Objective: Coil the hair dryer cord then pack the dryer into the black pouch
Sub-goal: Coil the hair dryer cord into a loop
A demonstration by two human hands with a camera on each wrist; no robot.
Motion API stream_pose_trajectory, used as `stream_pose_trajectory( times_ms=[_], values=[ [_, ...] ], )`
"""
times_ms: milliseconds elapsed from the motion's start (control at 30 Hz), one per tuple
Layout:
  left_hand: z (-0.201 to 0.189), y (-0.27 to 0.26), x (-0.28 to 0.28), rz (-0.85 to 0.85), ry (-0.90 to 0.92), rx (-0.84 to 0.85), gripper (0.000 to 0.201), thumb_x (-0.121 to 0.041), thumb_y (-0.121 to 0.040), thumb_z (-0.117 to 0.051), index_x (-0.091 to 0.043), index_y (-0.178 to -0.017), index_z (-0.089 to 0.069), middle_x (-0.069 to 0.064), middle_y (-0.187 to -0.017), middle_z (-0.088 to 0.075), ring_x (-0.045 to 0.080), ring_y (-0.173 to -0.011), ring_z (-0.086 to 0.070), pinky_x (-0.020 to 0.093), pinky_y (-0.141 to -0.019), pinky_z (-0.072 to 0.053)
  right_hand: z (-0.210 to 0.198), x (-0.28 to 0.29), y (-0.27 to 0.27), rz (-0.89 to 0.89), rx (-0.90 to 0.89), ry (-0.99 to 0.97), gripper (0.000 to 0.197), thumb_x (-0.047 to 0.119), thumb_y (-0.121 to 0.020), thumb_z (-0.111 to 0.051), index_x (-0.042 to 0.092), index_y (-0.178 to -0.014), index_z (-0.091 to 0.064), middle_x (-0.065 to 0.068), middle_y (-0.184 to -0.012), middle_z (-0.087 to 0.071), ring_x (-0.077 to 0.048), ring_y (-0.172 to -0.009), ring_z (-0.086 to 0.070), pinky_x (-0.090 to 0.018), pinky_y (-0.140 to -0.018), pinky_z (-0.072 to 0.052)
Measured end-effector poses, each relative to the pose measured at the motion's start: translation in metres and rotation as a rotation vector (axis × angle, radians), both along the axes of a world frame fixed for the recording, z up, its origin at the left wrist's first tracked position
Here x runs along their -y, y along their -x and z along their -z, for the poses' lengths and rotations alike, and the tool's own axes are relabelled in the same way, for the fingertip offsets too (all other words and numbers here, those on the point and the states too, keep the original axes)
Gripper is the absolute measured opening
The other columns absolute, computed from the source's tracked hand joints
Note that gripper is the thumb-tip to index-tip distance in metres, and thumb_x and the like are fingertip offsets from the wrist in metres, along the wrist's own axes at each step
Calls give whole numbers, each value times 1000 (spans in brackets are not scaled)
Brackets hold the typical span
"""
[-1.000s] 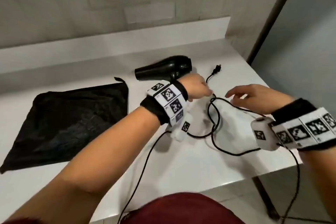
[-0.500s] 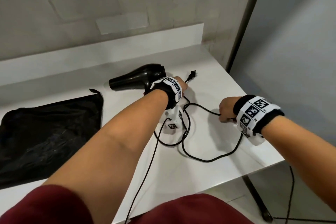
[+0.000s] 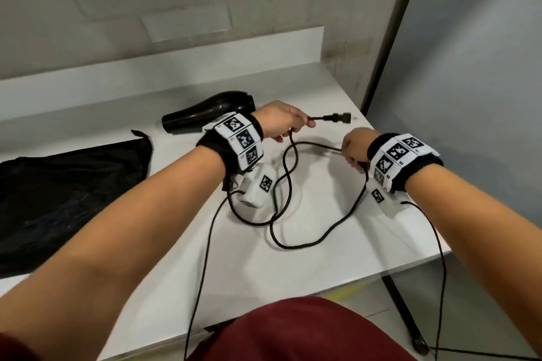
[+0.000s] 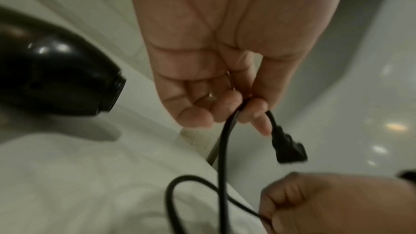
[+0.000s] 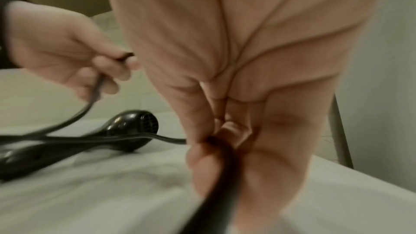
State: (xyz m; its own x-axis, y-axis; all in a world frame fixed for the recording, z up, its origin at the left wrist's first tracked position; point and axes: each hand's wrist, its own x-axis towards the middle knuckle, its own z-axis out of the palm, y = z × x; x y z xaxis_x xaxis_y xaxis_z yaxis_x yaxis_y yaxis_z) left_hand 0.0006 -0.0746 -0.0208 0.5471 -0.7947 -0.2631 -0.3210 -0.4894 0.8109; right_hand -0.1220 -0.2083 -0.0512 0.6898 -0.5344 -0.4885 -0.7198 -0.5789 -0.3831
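The black hair dryer (image 3: 205, 114) lies on its side on the white table (image 3: 337, 243), behind my left wrist. Its black cord (image 3: 308, 240) runs in loose loops across the table. My left hand (image 3: 283, 123) is lifted and pinches the cord just behind the plug (image 3: 426, 118), which sticks out to the right; the plug (image 4: 288, 149) hangs from my fingertips (image 4: 254, 111) in the left wrist view. My right hand (image 3: 356, 146) grips the cord (image 5: 216, 181) further along, a short way right of the left hand. The black pouch (image 3: 58, 193) lies flat at the left.
The table's right edge (image 3: 434, 208) is close under my right wrist, with a dark table leg (image 3: 407, 319) below it. A thin wire (image 3: 440, 272) hangs from my right wrist unit to the floor. A raised white ledge (image 3: 176, 67) backs the table against the wall.
My left hand has picked the plug end up off the table and holds it in the air. My right hand has closed on the cord and lifted a little.
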Motion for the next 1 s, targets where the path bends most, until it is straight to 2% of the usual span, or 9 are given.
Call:
stream_pose_trajectory(
  times_ms=[67, 233, 433, 600, 667, 733, 800, 933, 1000],
  values=[
    [-3, 6, -9, 63, -46, 106, 20, -13, -89, -52, -20, -96, -70, -22, -40, -53, -5, -38, -44, 15, -48, -37, -3, 7, -5, 75, 112, -56, 21, 2, -90, -39, 3, -72, -50, -7, -62, -52, -22, -48, -49, -23, -36, -42],
    [-3, 11, -16, 89, -142, 264, 22, -19, -89, -54, -22, -104, -71, -11, -64, -52, -10, -41, -47, 1, -42, -29, -13, 8, -13, 64, 333, -125, 24, -3, -86, -27, 7, -92, -48, -9, -82, -58, -18, -51, -40, -20, -38, -34],
    [-2, 5, -22, 21, -165, 205, 22, -16, -88, -53, -18, -97, -73, -8, -60, -50, 8, -52, -39, 17, -50, -35, -9, 10, -15, -4, 370, 33, 26, 3, -88, -40, -6, -106, -57, -18, -104, -57, -12, -59, -37, -14, -44, -30],
    [-6, -1, -26, 71, -227, 283, 23, -14, -87, -52, -23, -87, -73, -9, -62, -51, 9, -58, -42, 18, -54, -36, -12, 0, -21, -43, 328, 94, 28, 5, -89, -39, -5, -110, -56, -24, -119, -57, -22, -89, -44, -28, -75, -36],
    [-6, 0, -25, 91, -245, 335, 23, -15, -88, -51, -24, -88, -72, -13, -63, -51, 9, -60, -43, 13, -55, -33, -14, -8, -23, -43, 443, 3, 21, 7, -90, -41, 1, -99, -58, -17, -116, -60, -18, -88, -51, -24, -74, -39],
    [-2, 1, -24, 66, -196, 366, 23, -16, -90, -50, -22, -93, -72, -15, -63, -49, 7, -56, -42, 12, -53, -32, -16, -19, -23, -82, 500, -145, 16, 12, -91, -43, 13, -81, -54, -7, -100, -63, -5, -65, -53, -8, -51, -38],
    [4, 3, -22, 33, -108, 388, 23, -17, -91, -49, -17, -96, -72, -12, -64, -50, 6, -55, -42, 14, -54, -34, -17, -29, -24, -139, 484, -177, 9, 12, -90, -49, 14, -81, -51, -2, -81, -56, -8, -56, -45, -6, -39, -33],
    [15, 2, -23, -3, 120, 317, 19, -17, -88, -59, -12, -102, -70, 0, -82, -61, 2, -58, -48, 19, -64, -41, -14, -29, -27, -144, 603, -91, 13, 3, -83, -57, 3, -95, -61, -8, -83, -56, -19, -77, -49, -12, -59, -34],
    [18, -6, -29, -155, 325, 303, 21, -14, -87, -59, -12, -106, -68, 0, -93, -61, 7, -64, -51, 17, -71, -45, -12, -27, -25, -90, 660, -111, 11, 1, -82, -57, 8, -89, -63, -4, -75, -56, -15, -69, -49, -7, -55, -35]
  ],
)
